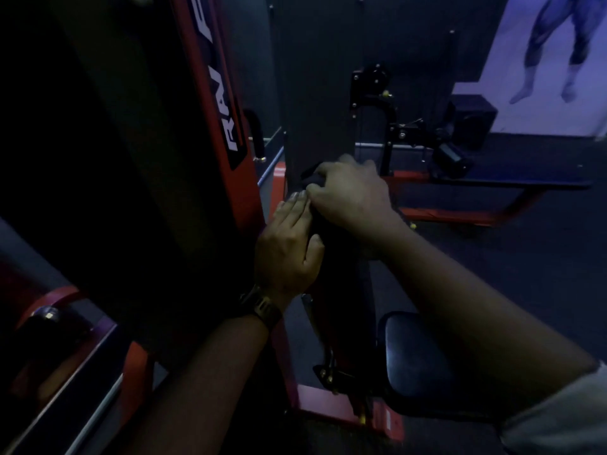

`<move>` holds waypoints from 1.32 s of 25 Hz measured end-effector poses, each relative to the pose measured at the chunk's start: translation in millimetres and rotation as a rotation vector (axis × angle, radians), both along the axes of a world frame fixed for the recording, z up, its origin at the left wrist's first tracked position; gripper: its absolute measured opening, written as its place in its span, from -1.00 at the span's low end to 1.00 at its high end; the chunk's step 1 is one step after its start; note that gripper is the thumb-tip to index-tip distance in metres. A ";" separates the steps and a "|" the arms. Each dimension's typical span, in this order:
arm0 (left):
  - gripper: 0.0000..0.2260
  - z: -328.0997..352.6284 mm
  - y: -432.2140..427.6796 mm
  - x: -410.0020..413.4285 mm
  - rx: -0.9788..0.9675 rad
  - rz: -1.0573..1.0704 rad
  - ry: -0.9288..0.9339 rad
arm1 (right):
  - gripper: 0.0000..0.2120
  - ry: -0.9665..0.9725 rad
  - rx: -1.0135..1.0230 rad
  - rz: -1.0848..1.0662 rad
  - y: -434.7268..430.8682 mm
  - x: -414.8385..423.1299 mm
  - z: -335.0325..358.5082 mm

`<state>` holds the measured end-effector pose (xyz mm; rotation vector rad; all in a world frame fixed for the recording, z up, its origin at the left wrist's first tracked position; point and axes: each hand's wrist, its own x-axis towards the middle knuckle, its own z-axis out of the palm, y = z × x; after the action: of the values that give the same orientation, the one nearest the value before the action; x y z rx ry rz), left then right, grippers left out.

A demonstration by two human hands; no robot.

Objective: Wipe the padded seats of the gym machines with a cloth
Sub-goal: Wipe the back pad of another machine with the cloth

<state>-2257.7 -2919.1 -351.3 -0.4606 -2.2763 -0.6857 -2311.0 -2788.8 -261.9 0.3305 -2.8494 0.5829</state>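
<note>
The room is dim. A dark cloth [312, 178] is gripped in my right hand [351, 192] at the top of a tall dark upright pad [341, 267] of a red-framed machine. My left hand [289, 244], with a watch on its wrist, lies with straight fingers against the pad's left side, thumb wrapped toward the front, fingertips touching the right hand. Below, under my right forearm, sits a black padded seat [414, 356].
A red machine column [213, 103] with white lettering stands close on the left. Behind is a grey weight-stack shroud [315, 77]. Another black bench pad [512, 183] on a red frame lies at right. A wall poster [551, 60] hangs far right.
</note>
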 end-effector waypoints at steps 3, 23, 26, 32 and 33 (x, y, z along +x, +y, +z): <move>-0.43 0.6 4.3 2.1 0.022 0.021 -0.062 | -0.65 -0.317 -0.238 -0.053 9.1 -33.1 26.1; -0.47 7.7 8.5 3.8 0.088 0.059 -0.099 | -0.66 0.155 -0.095 0.317 22.4 -9.5 -7.8; -0.45 10.9 23.1 4.6 0.135 0.150 -0.139 | -0.69 -0.122 -0.337 0.308 47.8 -45.2 -0.7; -0.47 38.6 68.2 6.8 0.141 0.400 -0.242 | -0.64 -0.089 -0.561 0.621 70.2 -71.0 -34.9; -0.47 41.0 75.5 7.2 0.104 0.450 -0.262 | -0.66 -0.213 -0.657 0.608 74.5 -83.6 -38.9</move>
<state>-2250.4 -2843.6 -310.3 0.2038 -2.4507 -0.6539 -2394.6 -2714.3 -300.7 1.0549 -2.5006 1.6839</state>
